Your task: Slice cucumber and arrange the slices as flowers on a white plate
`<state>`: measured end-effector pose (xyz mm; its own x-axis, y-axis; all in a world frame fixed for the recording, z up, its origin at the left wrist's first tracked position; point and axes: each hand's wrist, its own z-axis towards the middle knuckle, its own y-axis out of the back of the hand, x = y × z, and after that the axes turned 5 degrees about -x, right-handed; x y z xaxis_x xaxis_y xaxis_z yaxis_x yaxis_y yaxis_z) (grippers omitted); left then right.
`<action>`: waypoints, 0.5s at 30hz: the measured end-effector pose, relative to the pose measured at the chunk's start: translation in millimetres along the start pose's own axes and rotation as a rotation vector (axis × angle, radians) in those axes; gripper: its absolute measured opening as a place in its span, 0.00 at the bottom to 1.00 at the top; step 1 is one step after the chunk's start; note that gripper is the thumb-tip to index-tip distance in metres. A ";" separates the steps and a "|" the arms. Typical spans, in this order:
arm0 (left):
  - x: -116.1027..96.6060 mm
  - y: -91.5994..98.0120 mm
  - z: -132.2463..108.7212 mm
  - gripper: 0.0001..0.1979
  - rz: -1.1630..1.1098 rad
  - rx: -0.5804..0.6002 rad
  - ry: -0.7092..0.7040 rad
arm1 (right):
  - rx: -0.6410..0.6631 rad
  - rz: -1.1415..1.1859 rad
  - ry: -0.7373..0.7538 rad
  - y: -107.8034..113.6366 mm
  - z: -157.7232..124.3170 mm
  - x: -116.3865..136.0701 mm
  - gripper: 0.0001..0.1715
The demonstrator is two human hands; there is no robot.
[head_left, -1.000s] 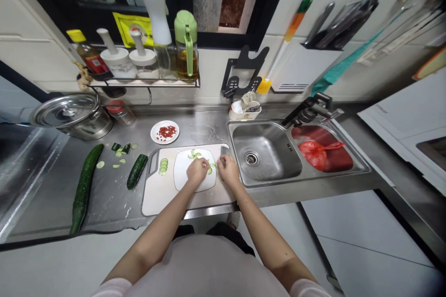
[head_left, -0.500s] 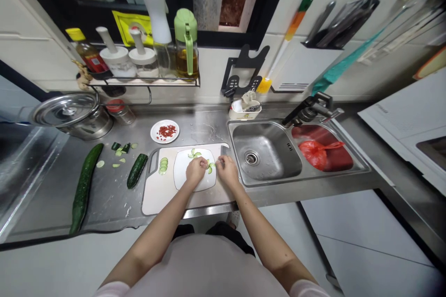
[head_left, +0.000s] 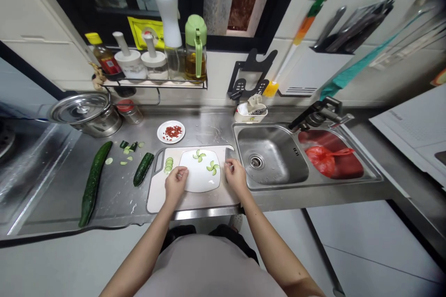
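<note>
A white squarish plate (head_left: 198, 183) lies on a pale cutting board (head_left: 161, 199). Cucumber slices form two fan-like clusters on it, one upper cluster (head_left: 199, 156) and one right cluster (head_left: 213, 167). My left hand (head_left: 176, 182) is over the plate's left edge, its fingers loosely bent and slightly apart, with nothing visible in them. Just off the plate's right edge, my right hand (head_left: 236, 174) has loosely curled fingers and shows nothing held. A grey blade-like piece (head_left: 229, 152) lies at the board's upper right corner, beside my right fingers. A row of cucumber slices (head_left: 168, 164) rests at the board's left.
Left of the board are a cut cucumber (head_left: 143, 169), a long whole cucumber (head_left: 95, 183) and several cucumber scraps (head_left: 123, 163). A small plate (head_left: 160, 134) of red bits stands behind. The sink (head_left: 275, 174) is on the right; a lidded pot (head_left: 101, 125) is far left.
Both hands have drawn apart from the right slice cluster. My left hand moved left to the plate's edge, my right hand slightly right. Both slice clusters now show fully; the view shifted a little.
</note>
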<state>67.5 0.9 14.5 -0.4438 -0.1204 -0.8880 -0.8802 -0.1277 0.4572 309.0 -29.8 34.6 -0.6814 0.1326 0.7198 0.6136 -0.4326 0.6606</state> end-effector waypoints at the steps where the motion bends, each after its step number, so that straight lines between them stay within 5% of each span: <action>1: 8.5 10.5 0.7 0.15 0.025 -0.032 0.012 | -0.003 0.004 0.001 2.4 -1.9 0.3 0.18; 8: 41.1 60.6 20.1 0.15 0.420 -0.178 0.028 | -0.012 0.013 0.012 11.5 -11.7 0.2 0.18; 15: 30.2 49.7 30.7 0.18 0.582 -0.137 0.051 | -0.014 0.008 0.002 10.0 -15.1 3.1 0.21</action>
<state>5.1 21.2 8.9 -0.8351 -0.2549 -0.4874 -0.4633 -0.1518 0.8731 307.1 -47.3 40.2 -0.6771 0.1275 0.7248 0.6137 -0.4457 0.6517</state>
